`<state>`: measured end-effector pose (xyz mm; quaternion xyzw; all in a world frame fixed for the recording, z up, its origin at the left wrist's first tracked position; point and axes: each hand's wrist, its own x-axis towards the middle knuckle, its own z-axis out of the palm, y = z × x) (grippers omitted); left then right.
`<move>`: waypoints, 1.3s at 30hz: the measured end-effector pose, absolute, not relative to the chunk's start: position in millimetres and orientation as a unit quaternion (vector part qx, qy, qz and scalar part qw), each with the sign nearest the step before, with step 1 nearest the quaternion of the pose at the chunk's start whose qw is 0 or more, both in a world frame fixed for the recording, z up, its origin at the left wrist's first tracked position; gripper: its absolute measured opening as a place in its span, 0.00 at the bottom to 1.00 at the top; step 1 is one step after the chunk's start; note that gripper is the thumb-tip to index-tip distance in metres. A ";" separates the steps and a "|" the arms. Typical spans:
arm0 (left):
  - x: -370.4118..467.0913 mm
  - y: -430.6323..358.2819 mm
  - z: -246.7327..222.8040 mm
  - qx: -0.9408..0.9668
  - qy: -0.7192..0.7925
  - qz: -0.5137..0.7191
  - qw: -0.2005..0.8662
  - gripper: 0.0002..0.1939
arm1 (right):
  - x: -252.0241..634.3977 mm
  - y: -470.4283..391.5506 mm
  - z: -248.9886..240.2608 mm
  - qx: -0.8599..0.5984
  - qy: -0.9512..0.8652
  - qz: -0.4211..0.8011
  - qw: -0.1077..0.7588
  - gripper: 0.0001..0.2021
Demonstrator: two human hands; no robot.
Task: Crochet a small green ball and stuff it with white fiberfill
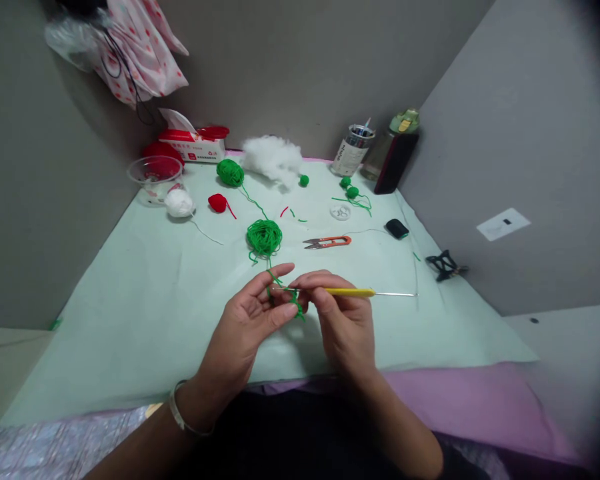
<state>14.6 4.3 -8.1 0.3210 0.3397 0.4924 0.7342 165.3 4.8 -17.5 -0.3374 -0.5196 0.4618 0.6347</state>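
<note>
My left hand (250, 317) pinches a small piece of green crochet work (299, 308) between thumb and fingers, with green yarn looped over its raised index finger. In my right hand (347, 323) is a crochet hook (350, 292) with a yellow handle, its thin metal tip pointing left across the yarn. The hook's other metal end sticks out to the right. From the left hand the yarn runs up to a loose green yarn bundle (264, 238) just beyond the fingers. How the hook tip sits in the stitches is too small to tell.
Orange thread snips (327, 242) lie beyond my right hand. Farther back are a green yarn ball (230, 173), red yarn (218, 203), white yarn (179, 203), white stuffing (273, 159) and small green balls (352, 192). A pen can (353, 151) and bottle (383, 150) stand back right.
</note>
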 end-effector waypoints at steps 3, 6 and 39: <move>13.6 3.5 -7.2 0.326 0.337 0.487 0.737 0.27 | 168.7 5.1 -20.9 -0.337 -0.494 0.489 0.635 0.08; 13.7 2.5 -5.6 0.333 0.339 0.484 0.735 0.27 | 169.9 5.4 -21.9 -0.336 -0.483 0.496 0.638 0.08; 19.4 4.0 -2.3 0.301 0.348 0.508 0.728 0.19 | 163.2 -1.1 -18.3 -0.340 -0.530 0.441 0.639 0.09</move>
